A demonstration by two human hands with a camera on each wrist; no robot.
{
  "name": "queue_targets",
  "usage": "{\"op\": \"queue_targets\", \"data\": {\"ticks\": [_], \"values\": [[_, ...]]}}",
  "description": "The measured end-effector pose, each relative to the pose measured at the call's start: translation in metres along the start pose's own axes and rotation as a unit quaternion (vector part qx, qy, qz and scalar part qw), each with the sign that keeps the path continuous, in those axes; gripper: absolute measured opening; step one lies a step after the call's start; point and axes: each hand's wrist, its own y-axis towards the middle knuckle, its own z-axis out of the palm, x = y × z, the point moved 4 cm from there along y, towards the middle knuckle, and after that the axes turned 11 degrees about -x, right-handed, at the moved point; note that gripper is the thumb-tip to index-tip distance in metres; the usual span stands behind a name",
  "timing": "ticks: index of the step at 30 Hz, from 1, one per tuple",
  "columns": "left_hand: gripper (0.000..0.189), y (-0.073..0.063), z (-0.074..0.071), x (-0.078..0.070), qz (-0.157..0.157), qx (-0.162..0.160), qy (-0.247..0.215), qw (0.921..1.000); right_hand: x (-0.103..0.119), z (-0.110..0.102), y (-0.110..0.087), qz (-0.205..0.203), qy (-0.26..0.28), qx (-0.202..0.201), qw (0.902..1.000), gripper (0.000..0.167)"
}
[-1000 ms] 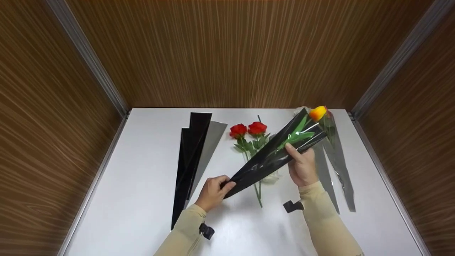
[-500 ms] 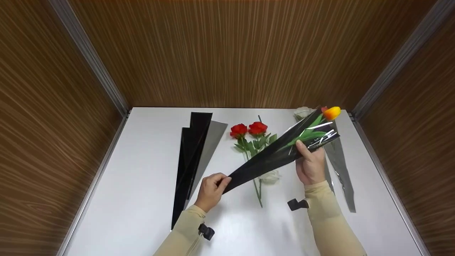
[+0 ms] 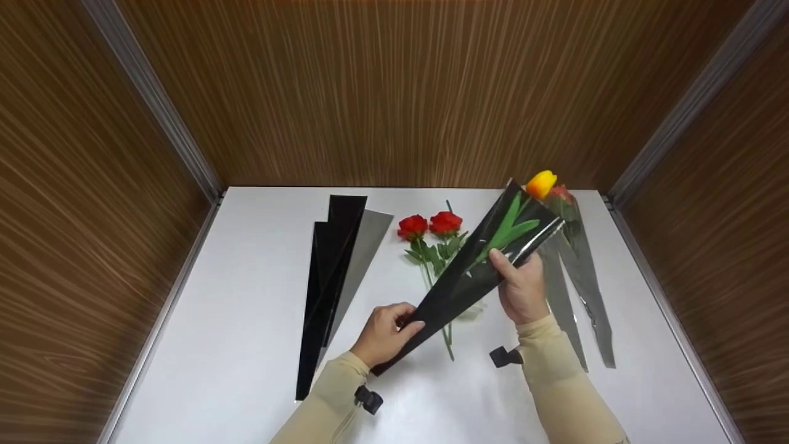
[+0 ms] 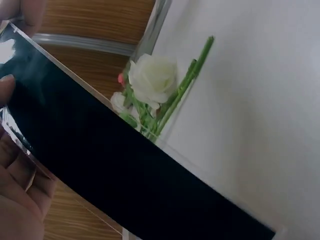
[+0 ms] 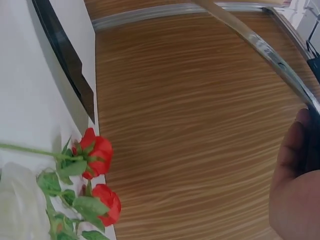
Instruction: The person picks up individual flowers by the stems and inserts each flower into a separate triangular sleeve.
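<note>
Left hand [image 3: 383, 334] now pinched black sleeve [image 3: 459, 283] higher, tip toward table's [image 3: 468, 401] near edge; right hand [image 3: 523, 291] gripped too; tulip [image 3: 542, 184] stayed sleeved.

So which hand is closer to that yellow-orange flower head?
The right. The right hand grips the black wrapper along its wider part, below the flower head; the left hand holds it farther down, near the narrow end.
</note>
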Motion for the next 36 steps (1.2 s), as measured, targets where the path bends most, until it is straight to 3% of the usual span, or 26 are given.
{"op": "queue_targets", "data": {"ticks": [6, 14, 28, 36], "values": [[0.009, 0.004, 0.006, -0.006, -0.008, -0.018, 0.000, 0.9998, -0.006, 0.012, -0.011, 0.005, -0.003, 0.004, 1.0000, 0.031], [0.010, 0.008, 0.013, -0.014, 0.012, -0.033, -0.011, 0.9993, -0.015, 0.022, -0.026, -0.003, -0.108, 0.026, 0.9938, 0.030], [0.007, 0.018, 0.019, -0.027, 0.013, -0.092, -0.024, 0.9954, -0.035, 0.034, -0.039, 0.029, -0.120, 0.042, 0.9915, 0.022], [0.009, 0.026, 0.022, -0.033, 0.028, -0.083, -0.017, 0.9960, -0.034, 0.038, -0.041, 0.018, -0.142, 0.041, 0.9889, 0.021]]}}
